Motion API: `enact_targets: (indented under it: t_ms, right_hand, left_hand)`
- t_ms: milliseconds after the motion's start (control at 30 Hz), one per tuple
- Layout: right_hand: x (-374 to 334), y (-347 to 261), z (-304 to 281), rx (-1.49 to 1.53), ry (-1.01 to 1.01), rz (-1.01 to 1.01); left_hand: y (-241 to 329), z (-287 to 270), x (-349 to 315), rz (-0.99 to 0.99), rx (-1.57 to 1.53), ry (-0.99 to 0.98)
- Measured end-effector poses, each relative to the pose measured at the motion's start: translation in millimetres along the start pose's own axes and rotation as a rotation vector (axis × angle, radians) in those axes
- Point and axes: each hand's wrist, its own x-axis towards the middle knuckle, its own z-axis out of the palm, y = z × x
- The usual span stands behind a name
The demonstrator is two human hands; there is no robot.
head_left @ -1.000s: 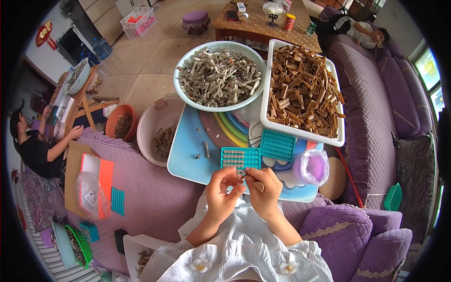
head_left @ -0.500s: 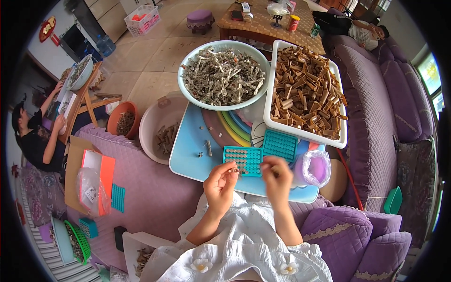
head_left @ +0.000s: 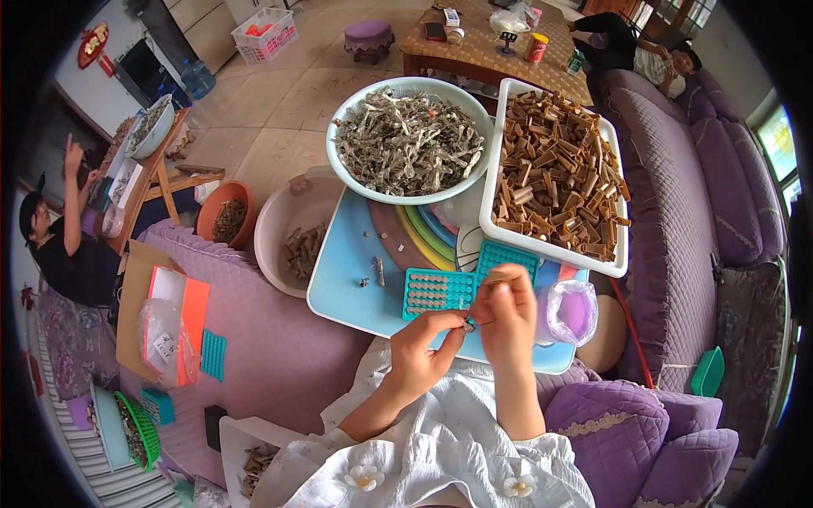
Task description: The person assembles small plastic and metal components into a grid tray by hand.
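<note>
My left hand (head_left: 426, 354) is closed in a pinch, holding a small greyish piece (head_left: 468, 327) by its fingertips. Beside it, my right hand (head_left: 507, 317) has its thumb and fingers pressed together close to that piece; what lies between them is hidden. Just beyond my hands sits a teal tray with round cells (head_left: 458, 292), its left part filled with rows of small grey-brown discs. Partly behind my right hand lies a second teal tray (head_left: 506, 256). On the tabletop left of the trays are a thin greyish dried piece (head_left: 379, 271) and a few small bits.
A pale basin (head_left: 336, 165) heaped with dried grey pieces and a white tub (head_left: 489, 196) of brown curled pieces stand at the table's far side. A bag-lined purple container (head_left: 566, 315) is at right. Left are a pinkish basin (head_left: 273, 245) and a co-worker (head_left: 68, 245).
My left hand has moved right, away from over the tray, with the small piece. My right hand has come in to meet its fingertips. The co-worker has raised a hand.
</note>
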Motion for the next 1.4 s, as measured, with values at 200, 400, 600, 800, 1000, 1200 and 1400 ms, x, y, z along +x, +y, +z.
enact_targets:
  t_ms: [200, 400, 600, 800, 1000, 1200, 1400]
  right_hand:
    - [-4, 21, 4, -0.270, -0.019, -0.051]
    - [-14, 28, 8, -0.370, -0.021, -0.018]
    - [-22, 30, 8, -0.379, -0.005, 0.005]
    - [-28, 34, 9, -0.473, 0.029, 0.077]
    - [-36, 44, 11, -0.340, 0.103, -0.051]
    - [-43, 57, 13, -0.155, 0.219, -0.062]
    - [-42, 54, 14, -0.536, 0.156, -0.161]
  left_hand:
    - [-5, -5, 6, -0.090, -0.186, 0.116]
    - [-11, -3, 2, -0.279, -0.497, 0.182]
    - [-12, -2, 1, -0.290, -0.462, 0.223]
    - [-5, -5, 3, -0.286, -0.518, 0.254]
    - [-7, -3, -1, -0.275, -0.443, 0.278]
    - [-11, -1, -2, -0.367, -0.584, 0.250]
    - [-13, 1, -5, -0.099, 0.042, 0.311]
